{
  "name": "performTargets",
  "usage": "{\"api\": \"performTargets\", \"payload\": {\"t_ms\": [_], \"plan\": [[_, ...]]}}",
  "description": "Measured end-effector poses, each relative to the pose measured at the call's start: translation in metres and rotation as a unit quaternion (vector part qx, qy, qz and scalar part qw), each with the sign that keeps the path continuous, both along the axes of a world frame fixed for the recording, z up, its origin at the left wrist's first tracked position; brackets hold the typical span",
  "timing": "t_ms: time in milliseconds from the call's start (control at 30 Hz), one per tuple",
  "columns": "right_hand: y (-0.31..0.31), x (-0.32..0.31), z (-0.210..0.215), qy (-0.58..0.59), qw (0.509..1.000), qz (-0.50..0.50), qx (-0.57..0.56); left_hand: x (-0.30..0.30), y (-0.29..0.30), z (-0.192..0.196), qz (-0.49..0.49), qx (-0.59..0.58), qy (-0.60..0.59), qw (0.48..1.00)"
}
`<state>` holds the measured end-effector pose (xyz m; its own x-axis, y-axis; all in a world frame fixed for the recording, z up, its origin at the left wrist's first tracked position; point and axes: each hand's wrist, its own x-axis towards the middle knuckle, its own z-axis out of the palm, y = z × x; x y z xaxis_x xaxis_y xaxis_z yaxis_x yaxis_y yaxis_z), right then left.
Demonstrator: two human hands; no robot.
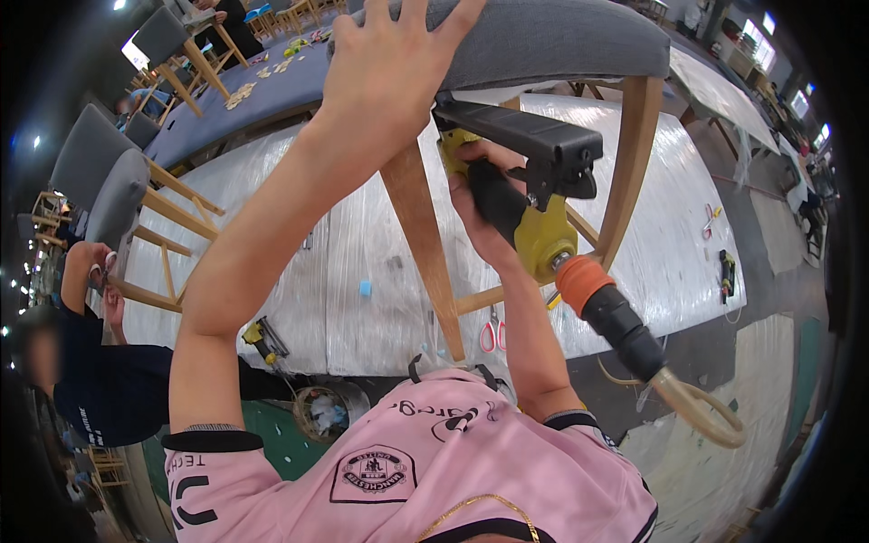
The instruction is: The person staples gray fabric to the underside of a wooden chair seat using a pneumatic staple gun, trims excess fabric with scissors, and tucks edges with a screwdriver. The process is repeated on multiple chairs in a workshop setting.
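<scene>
A chair with a grey upholstered seat [561, 45] and tapered brown wooden legs [421, 235] is seen over a table wrapped in clear plastic film [362, 226]; the seat is cut off by the upper edge of view, and whether the legs bear on the table cannot be made out. The left hand [385, 77] is laid on the seat with fingers spread; the fingertips are cut off, so whether they are curled cannot be told. A yellow and black pneumatic stapler [548, 235] is held by the right hand [469, 206], clamped around its black handle beneath the seat; some fingers are hidden by the tool. The nose end of its long black magazine [525, 136] is partly covered near the left hand, and contact with the seat cannot be confirmed. An orange and black coupling [584, 285] is fitted at the stapler's rear, with a looped tan hose [697, 407] attached. Red-handled scissors [493, 335] lie at the middle of the table's near edge, just beside the right forearm. A second yellow and black stapler [265, 342] is noted at the near left corner, a third [727, 274] by the right edge, and a small light blue block [365, 288] left of the chair. Beyond the left edge, a dark-shirted co-worker [109, 385] is seen, a looped-handled tool, apparently scissors, in hand.
</scene>
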<state>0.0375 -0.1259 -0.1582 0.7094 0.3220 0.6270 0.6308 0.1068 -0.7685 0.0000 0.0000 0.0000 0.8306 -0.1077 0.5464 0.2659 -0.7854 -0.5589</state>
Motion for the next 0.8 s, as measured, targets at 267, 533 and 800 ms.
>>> {"api": "performTargets", "payload": {"t_ms": [267,533,800], "plan": [[-0.014,0.003,-0.006,-0.080,0.997,0.021,0.011,-0.018,-0.012,0.016,-0.007,-0.031,0.068,0.997],[-0.011,0.008,-0.002,-0.056,0.990,0.069,0.113,-0.004,0.057,0.049,-0.116,-0.304,0.139,0.935],[-0.001,0.017,-0.003,-0.030,0.988,0.090,0.119,-0.006,0.048,0.041,-0.107,-0.189,0.116,0.969]]}}
